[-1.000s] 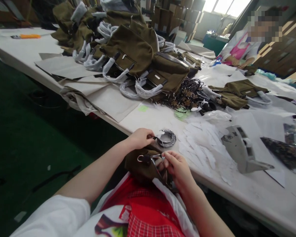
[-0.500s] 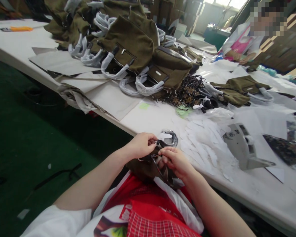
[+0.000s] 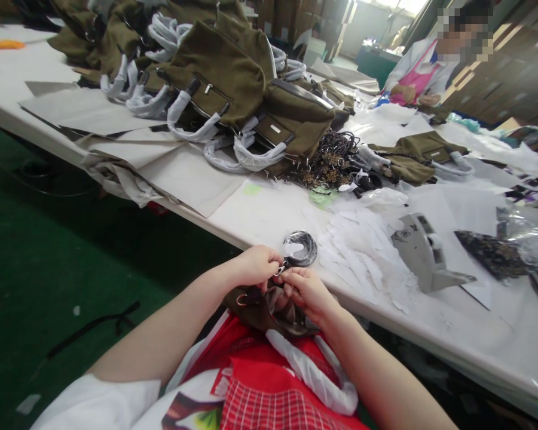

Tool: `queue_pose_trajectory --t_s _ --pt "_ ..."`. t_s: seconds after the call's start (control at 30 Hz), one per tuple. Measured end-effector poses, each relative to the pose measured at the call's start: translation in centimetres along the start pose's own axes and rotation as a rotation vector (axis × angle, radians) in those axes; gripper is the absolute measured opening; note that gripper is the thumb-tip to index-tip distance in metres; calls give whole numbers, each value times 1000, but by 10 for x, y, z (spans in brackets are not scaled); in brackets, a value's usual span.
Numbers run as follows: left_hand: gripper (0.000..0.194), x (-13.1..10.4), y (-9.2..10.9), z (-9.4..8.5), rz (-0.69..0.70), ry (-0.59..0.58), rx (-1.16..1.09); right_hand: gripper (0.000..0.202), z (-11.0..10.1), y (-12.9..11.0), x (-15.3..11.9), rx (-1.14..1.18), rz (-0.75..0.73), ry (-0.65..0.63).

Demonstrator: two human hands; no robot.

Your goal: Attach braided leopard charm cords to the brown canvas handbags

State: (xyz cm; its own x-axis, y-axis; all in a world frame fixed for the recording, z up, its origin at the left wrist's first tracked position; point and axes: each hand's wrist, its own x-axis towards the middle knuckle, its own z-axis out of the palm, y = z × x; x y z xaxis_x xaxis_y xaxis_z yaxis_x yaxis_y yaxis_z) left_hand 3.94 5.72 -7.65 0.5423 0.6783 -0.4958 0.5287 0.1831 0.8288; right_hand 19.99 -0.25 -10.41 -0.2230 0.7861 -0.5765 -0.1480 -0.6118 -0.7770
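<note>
An olive fabric bag (image 3: 246, 310) lies open against my red apron, below the table edge. One of its handles (image 3: 311, 379), wrapped in white, hangs over the apron. My left hand (image 3: 257, 264) is closed in a pinch on a small silver metal clasp (image 3: 280, 270). Close beside it, my right hand (image 3: 305, 291) pinches at the bag's opening, its fingertips nearly meeting the clasp; the exact part gripped is hidden. Just beyond both hands, a coiled black strap (image 3: 312, 251) in clear plastic rests on the table edge with a white tag on it.
Olive bags (image 3: 224, 71) with wrapped handles are heaped across the white table (image 3: 233, 218). Nearby are dark straps with chains (image 3: 329, 164), torn white paper (image 3: 363, 251) and a grey tape dispenser (image 3: 424, 254). A co-worker in a pink apron (image 3: 412, 80) stands at the far right.
The view has shifted slightly right. The silver clasp now shows between my hands, and my right fingers have moved up toward it. The wrapped handle shows more fully on my apron.
</note>
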Motion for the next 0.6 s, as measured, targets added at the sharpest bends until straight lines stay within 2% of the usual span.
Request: queue_pose_trajectory --t_s 0.2,0.3,0.47,0.6 --pt "13 1 -2 4 17 -1 -47 27 -5 2 -3 81 8 8" --pt "17 3 -6 7 5 -27 -145 26 -5 3 -4 133 10 -7" --pt "24 7 -14 8 -21 -98 -310 21 -6 6 -5 282 113 -44" --pt "29 10 -20 9 -8 -58 -342 23 -9 9 -2 303 106 -9"
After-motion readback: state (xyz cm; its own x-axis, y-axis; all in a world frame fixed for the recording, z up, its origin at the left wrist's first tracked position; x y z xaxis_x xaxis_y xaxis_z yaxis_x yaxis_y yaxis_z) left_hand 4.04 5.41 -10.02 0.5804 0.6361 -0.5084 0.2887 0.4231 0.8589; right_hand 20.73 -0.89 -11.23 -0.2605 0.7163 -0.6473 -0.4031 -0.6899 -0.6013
